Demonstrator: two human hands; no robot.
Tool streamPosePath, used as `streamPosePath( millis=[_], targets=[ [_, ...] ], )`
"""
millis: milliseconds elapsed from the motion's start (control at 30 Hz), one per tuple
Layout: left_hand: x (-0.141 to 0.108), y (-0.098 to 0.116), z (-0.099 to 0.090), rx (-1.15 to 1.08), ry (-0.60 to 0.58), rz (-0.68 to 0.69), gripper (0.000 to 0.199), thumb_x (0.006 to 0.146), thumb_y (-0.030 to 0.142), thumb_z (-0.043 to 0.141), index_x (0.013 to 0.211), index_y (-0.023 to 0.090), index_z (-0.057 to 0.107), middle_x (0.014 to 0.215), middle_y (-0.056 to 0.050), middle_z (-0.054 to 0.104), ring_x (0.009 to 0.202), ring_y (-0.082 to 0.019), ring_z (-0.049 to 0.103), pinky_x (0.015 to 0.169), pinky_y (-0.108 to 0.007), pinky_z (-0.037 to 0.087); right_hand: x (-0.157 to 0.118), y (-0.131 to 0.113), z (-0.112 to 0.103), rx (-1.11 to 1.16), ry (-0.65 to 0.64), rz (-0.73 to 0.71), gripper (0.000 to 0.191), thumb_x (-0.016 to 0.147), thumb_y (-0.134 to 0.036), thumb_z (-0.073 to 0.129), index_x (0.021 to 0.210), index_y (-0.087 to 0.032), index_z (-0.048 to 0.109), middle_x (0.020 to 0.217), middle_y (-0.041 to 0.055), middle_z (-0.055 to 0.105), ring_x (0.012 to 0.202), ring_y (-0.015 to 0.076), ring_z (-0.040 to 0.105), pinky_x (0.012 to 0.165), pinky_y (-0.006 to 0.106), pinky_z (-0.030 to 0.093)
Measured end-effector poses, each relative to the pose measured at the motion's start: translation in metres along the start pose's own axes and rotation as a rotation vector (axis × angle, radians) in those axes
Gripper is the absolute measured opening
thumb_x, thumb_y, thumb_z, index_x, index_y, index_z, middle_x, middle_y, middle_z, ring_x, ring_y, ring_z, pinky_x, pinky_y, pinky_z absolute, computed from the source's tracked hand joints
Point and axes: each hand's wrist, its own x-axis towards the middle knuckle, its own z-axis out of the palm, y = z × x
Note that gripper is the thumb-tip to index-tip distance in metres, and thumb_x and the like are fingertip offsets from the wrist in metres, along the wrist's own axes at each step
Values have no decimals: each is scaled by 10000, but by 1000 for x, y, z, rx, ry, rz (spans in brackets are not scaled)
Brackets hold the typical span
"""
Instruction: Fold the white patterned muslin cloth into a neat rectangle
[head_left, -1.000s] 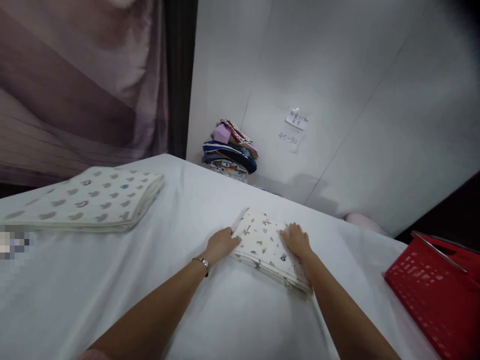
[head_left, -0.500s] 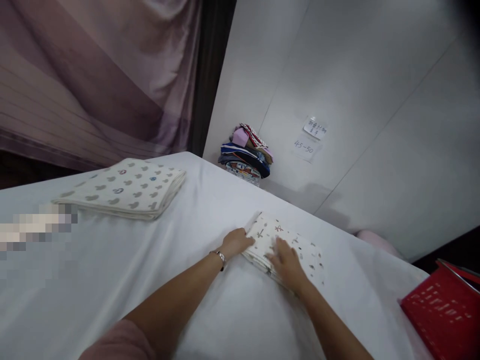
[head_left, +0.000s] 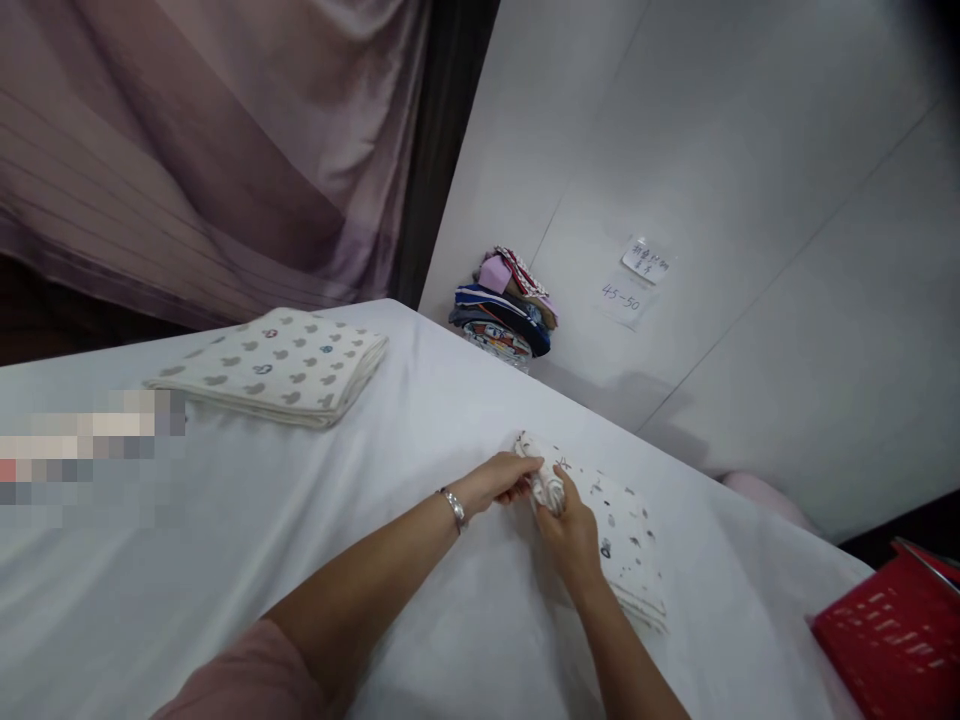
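A folded white cloth (head_left: pixel 626 530) with small printed motifs lies on the white-covered table (head_left: pixel 300 580). Its left end is lifted and bunched into a thick curl. My left hand (head_left: pixel 504 480), with a bracelet at the wrist, is closed on the left side of that curl. On the near side of it, my right hand (head_left: pixel 574 525) grips the same bunched part, thumb on top. The right half of the cloth stays flat, its layered edge showing near my right forearm. A larger folded cloth (head_left: pixel 277 365) with grey mouse-head shapes lies at the back left.
Folded clothes (head_left: pixel 502 305) are stacked by the wall beyond the table's far edge. A red basket (head_left: pixel 892 625) stands at the right. Paper notes (head_left: pixel 630 290) hang on the wall, and a purple curtain (head_left: pixel 225 150) hangs at the left. One patch at the left is pixelated.
Both hands lay on the flat cloth before; now they grip its left end, which has come up and curled over to the right. The whole view has shifted slightly.
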Motion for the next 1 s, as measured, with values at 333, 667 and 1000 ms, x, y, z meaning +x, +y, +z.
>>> streamPosePath(
  millis=[333,667,1000],
  targets=[
    [14,-27,-21,-164,49,-104,466,779,593,482,838,132,516,699,-37,594,603,-143,593,543,-238,469,-44,7,-46,373,28,28,467,741,-359,604,1170,-189,534,1105,59,637,979,220,589,798,292,491],
    [13,-22,-27,22,144,49,392,665,345,691,975,130,584,676,3,568,583,-117,511,517,-219,410,-93,32,-22,118,-35,-361,449,735,-153,514,1182,-184,539,1102,64,643,970,203,611,829,302,505],
    [18,-33,-36,192,287,106,528,563,322,756,1032,145,590,795,-36,604,633,-148,539,534,-228,397,-110,28,34,-332,54,-730,528,665,-22,450,1163,-167,548,1214,130,575,1163,266,490,900,417,444]
  ],
)
